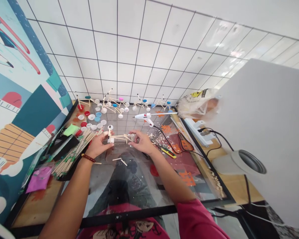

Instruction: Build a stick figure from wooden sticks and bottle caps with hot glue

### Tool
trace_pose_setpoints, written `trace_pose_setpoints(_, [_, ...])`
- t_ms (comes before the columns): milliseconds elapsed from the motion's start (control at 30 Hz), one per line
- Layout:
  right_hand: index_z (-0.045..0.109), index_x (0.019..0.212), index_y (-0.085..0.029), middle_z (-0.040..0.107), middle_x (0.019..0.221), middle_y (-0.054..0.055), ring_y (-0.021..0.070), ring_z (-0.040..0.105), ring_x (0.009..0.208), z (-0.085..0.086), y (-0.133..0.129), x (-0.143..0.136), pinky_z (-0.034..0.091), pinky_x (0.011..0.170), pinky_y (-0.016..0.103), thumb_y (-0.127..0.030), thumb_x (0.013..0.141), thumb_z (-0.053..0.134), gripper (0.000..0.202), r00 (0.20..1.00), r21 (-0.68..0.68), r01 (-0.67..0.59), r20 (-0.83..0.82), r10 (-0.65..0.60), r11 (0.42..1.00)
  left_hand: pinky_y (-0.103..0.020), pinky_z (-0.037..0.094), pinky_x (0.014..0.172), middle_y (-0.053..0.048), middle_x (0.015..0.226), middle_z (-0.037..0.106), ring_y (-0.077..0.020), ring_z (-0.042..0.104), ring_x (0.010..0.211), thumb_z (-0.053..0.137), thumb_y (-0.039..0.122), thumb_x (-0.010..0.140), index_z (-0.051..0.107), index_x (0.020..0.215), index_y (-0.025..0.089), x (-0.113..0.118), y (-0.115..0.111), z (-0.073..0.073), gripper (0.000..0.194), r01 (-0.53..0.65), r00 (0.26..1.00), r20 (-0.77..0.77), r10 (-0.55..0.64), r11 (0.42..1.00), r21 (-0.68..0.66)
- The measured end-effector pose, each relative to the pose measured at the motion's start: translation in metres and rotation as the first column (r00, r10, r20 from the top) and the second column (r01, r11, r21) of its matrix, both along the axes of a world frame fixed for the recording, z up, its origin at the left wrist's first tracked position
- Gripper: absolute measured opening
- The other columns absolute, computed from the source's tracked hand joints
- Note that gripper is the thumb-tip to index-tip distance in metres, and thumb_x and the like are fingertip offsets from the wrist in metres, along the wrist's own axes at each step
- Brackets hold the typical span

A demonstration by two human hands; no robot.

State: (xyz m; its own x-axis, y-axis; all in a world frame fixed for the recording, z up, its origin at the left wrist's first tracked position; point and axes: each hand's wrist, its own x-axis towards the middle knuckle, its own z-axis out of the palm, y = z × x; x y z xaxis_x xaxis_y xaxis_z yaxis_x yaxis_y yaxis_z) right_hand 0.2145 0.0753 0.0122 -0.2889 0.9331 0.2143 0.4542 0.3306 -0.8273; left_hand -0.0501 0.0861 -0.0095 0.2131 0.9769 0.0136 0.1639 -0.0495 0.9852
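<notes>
A small model of thin wooden sticks and white caps (119, 136) is between my two hands over the glass table (99, 186). My left hand (99, 144) grips its left end, by a white cap and an upright stick with a dark tip. At its right end, the fingers of my right hand (141, 142) are closed round a cap and the stick ends. Two short loose sticks (120, 160) lie on the glass nearer to me. Behind the model rests a white glue gun (145, 118), its nozzle pointing left.
Finished-looking stick models (114, 105) and loose caps (91, 117) stand along the back and left. Stick bundles (72, 154) lie left. A yellow cutter (168, 152), cable, power strip (199, 132) and grey-white cylinder (239, 162) are right.
</notes>
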Motion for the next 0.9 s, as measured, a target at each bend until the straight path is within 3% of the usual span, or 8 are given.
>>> trace_pose_setpoints(100, [0.062,0.118,-0.021,0.052,0.061,-0.009,0.0106,0.049,0.056,0.004,0.001,0.004,0.040,0.062,0.025,-0.028,0.070,0.078,0.051,0.996,0.000,0.019,-0.090,-0.019,1.000,-0.050,0.040,0.112,-0.016,0.135,0.064,-0.0325,0.058,0.126,0.087,0.041,0.057,0.062,0.125,0.015,-0.001,0.000,0.000,0.077,0.014,1.000,-0.006,-0.014,1.000,0.020])
trace_pose_setpoints(267, [0.064,0.110,-0.019,0.051,0.060,-0.007,0.0097,0.041,0.051,0.021,0.005,0.027,0.031,0.051,0.024,-0.035,0.079,0.067,0.035,0.921,-0.028,0.217,-0.324,-0.214,0.976,-0.050,0.038,0.114,-0.016,0.138,0.060,-0.0329,0.055,0.130,0.087,0.042,0.058,0.060,0.128,0.016,-0.004,0.001,-0.004,0.079,0.033,0.999,-0.009,-0.032,0.998,0.062])
trace_pose_setpoints(367, [0.066,0.103,-0.019,0.048,0.057,-0.007,0.0094,0.038,0.048,0.029,-0.002,0.042,0.028,0.048,0.024,-0.036,0.080,0.065,0.029,0.908,-0.057,0.269,-0.319,-0.273,0.962,-0.051,0.036,0.115,-0.016,0.140,0.059,-0.0337,0.052,0.133,0.087,0.043,0.058,0.058,0.132,0.017,-0.004,0.003,-0.007,0.084,0.036,0.999,0.003,-0.037,0.997,0.074])
trace_pose_setpoints(467, [0.068,0.103,-0.020,0.055,0.063,-0.005,0.0101,0.044,0.052,0.030,-0.021,0.048,0.034,0.051,0.024,-0.034,0.080,0.067,0.027,0.923,-0.041,0.269,-0.273,-0.270,0.962,-0.052,0.033,0.117,-0.018,0.145,0.054,-0.0338,0.048,0.138,0.087,0.041,0.060,0.049,0.141,0.017,-0.003,0.002,-0.007,0.092,0.049,0.998,0.027,-0.051,0.995,0.086])
trace_pose_setpoints(600, [0.070,0.097,-0.022,0.070,0.092,0.003,0.0143,0.061,0.074,0.020,-0.054,0.044,0.048,0.068,0.028,-0.031,0.084,0.065,0.017,0.894,0.063,0.328,-0.344,-0.288,0.943,-0.049,0.027,0.121,-0.019,0.153,0.044,-0.0313,0.037,0.146,0.087,0.036,0.061,0.036,0.151,0.020,-0.001,-0.002,0.001,0.105,0.039,0.993,0.108,-0.056,0.988,0.151])
trace_pose_setpoints(733, [0.069,0.094,-0.022,0.071,0.096,0.005,0.0181,0.065,0.090,0.007,-0.070,0.037,0.051,0.081,0.033,-0.033,0.088,0.063,0.013,0.833,0.170,0.459,-0.425,-0.355,0.872,-0.048,0.023,0.123,-0.017,0.159,0.036,-0.0296,0.030,0.149,0.089,0.032,0.059,0.027,0.154,0.027,-0.001,-0.004,0.014,0.114,-0.035,0.981,0.195,-0.005,0.979,0.203])
trace_pose_setpoints(900, [0.070,0.097,-0.022,0.070,0.094,0.005,0.0166,0.063,0.083,0.004,-0.071,0.039,0.050,0.075,0.031,-0.032,0.091,0.061,0.014,0.837,0.316,0.520,-0.376,-0.398,0.794,-0.048,0.028,0.122,-0.013,0.154,0.044,-0.0280,0.039,0.145,0.085,0.037,0.064,0.037,0.148,0.031,0.000,-0.022,0.032,0.097,-0.314,0.893,0.398,0.212,0.926,0.211])
